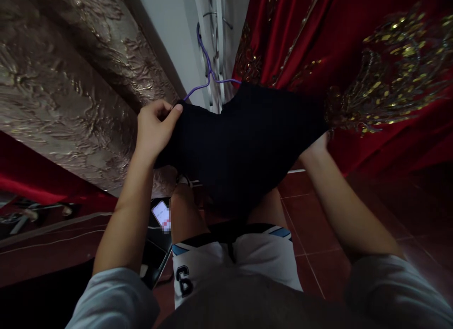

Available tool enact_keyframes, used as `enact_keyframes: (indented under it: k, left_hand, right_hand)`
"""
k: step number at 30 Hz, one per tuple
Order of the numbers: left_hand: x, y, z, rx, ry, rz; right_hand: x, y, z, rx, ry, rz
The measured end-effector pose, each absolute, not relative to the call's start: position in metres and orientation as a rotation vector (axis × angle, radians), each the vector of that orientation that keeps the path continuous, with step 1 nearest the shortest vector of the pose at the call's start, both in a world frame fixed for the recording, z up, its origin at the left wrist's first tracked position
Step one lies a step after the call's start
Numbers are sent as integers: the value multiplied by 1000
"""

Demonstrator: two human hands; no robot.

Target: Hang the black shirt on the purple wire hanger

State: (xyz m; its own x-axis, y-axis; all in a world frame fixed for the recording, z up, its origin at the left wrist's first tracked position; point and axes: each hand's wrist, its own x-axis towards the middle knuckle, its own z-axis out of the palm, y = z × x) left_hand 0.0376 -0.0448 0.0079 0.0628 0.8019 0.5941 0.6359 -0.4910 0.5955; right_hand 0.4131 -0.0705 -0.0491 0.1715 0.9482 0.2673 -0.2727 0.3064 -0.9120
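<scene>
Dark garment [233, 140] on purple hanger [209, 68]; hanger points frame-top, shoulder axis rising rightward. Left hand [155, 126]: grip pinching shoulder cloth. Right hand [319, 145]: grip hidden, cannot tell.

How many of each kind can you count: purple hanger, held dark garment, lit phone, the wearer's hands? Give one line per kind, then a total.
Purple hanger: 1
Dark garment: 1
Lit phone: 1
Left hand and right hand (mostly hidden): 2
Total: 5

6 [184, 281] (or 9) on shorts [264, 258]
</scene>
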Motion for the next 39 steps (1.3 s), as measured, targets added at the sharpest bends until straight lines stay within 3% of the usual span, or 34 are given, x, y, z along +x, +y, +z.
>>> enact_keyframes:
  k: [9,16,27,30,34,39]
  left_hand:
    - [48,-41,8,2068,1756,1457]
    - [55,-52,5,2166,1642,1473]
    - [61,-32,6,2245,1557,1547]
    - [50,-24,-5,2193,1516,1563]
    - [36,-27,-35,2131,1302,1457]
    - [57,-63,-59,2216,904,1275]
  right_hand:
    - [401,-133,48,-515,-1312,819]
    - [397,-127,29,-399,-1312,745]
    - [382,-98,36,-255,-1078,1012]
    - [381,-107,23,-342,-1213,1211]
    - [372,-121,-19,-589,-1867,1659]
    - [347,-120,-95,-1039,-2235,904]
